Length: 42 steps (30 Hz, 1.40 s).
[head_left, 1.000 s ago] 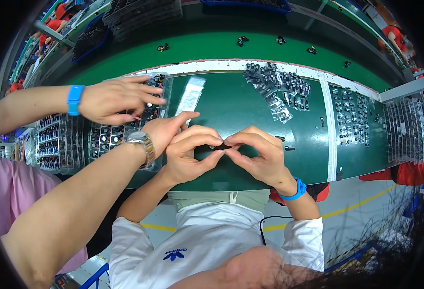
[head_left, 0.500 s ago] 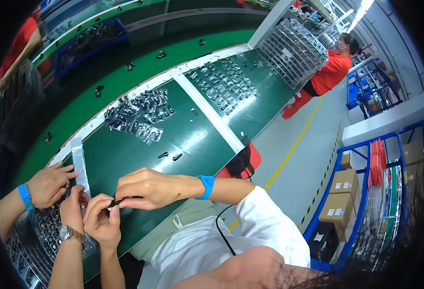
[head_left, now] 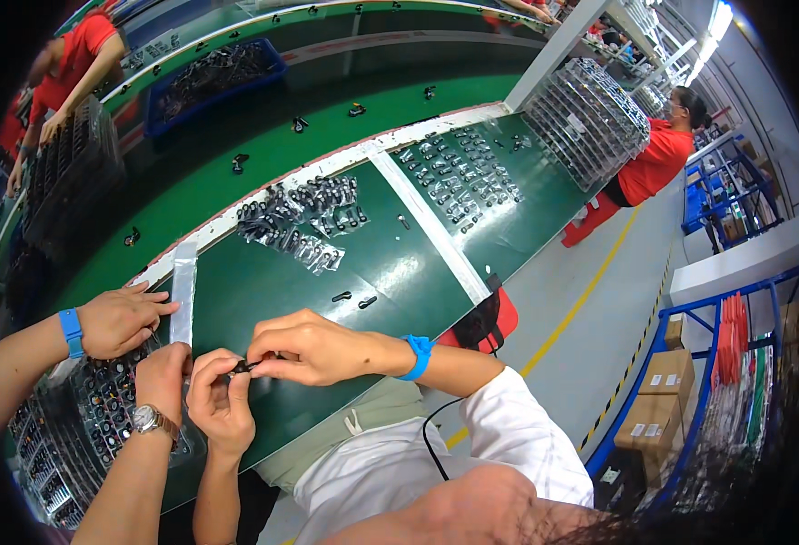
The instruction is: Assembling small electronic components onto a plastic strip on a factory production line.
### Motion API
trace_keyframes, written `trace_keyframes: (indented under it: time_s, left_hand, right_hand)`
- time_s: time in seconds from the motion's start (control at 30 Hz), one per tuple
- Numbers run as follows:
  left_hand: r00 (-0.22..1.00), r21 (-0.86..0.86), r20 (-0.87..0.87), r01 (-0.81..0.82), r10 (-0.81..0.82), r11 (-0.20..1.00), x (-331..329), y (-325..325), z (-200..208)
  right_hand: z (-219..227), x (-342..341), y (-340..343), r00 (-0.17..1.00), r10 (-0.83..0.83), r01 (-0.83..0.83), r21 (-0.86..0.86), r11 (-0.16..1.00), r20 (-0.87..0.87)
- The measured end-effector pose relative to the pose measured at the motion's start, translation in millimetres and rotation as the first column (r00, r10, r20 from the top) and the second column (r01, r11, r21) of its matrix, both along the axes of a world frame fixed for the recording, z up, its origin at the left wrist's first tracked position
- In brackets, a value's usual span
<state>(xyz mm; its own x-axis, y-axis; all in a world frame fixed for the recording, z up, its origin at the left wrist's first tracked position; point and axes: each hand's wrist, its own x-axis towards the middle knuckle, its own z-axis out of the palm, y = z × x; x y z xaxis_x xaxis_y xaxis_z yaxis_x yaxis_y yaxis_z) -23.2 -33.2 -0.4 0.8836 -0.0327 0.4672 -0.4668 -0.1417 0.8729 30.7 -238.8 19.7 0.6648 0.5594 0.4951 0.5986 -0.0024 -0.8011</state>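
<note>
My left hand (head_left: pixel 221 409) is closed, its thumb and fingers pinching one end of a small black part (head_left: pixel 241 367). My right hand (head_left: pixel 301 349) meets it from the right, fingertips pressed together on the same piece. Fingers cover most of the part, so its exact kind cannot be made out. A blue band circles my right wrist. Beyond my hands, two small black elongated pieces (head_left: pixel 368 302) lie on the green tabletop (head_left: pixel 236 304).
Close on my left, a co-worker's hands (head_left: pixel 113 325) work over stacked clear trays (head_left: pixel 100 409) of small parts. Bagged black parts (head_left: pixel 295 218) lie farther up the table. A conveyor (head_left: pixel 327 136) runs behind. A red stool (head_left: pixel 507 318) stands at the table's right edge.
The view has swung, so the scene sits farther right. Both my hands keep their pinch on the black part. The co-worker's banded hand has straightened its fingers toward the silver strip.
</note>
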Motion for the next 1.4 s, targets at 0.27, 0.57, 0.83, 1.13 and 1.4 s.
trace_keyframes:
  time_s: [0.27, 0.57, 0.83, 1.13, 1.4]
  left_hand:
    - [0.991, -0.084, 0.005, 0.13, -0.13, 0.988, 5, -11, -4]
    - [0.978, -0.106, -0.104, 0.172, -0.183, 0.979, -6, -13, 10]
    - [0.924, 0.476, 0.109, 0.275, -0.366, 0.835, 3, -9, 12]
    - [0.906, 0.585, 0.106, 0.276, -0.409, 0.763, 9, -9, 10]
    - [0.949, 0.649, 0.054, 0.203, -0.311, 0.733, 11, -23, 21]
  right_hand:
    - [12, -14, -6, 0.99, -0.133, 0.135, -0.047, 0.99, 0.038]
    - [34, 54, -29, 0.996, -0.079, 0.058, -0.333, 0.941, -0.051]
    - [20, 181, 8, 0.857, -0.391, 0.515, -0.601, 0.611, 0.337]
    - [16, 185, -44, 0.865, -0.424, 0.502, -0.445, 0.741, 0.269]
    - [7, 108, -136, 0.942, -0.28, 0.335, -0.549, 0.766, 0.184]
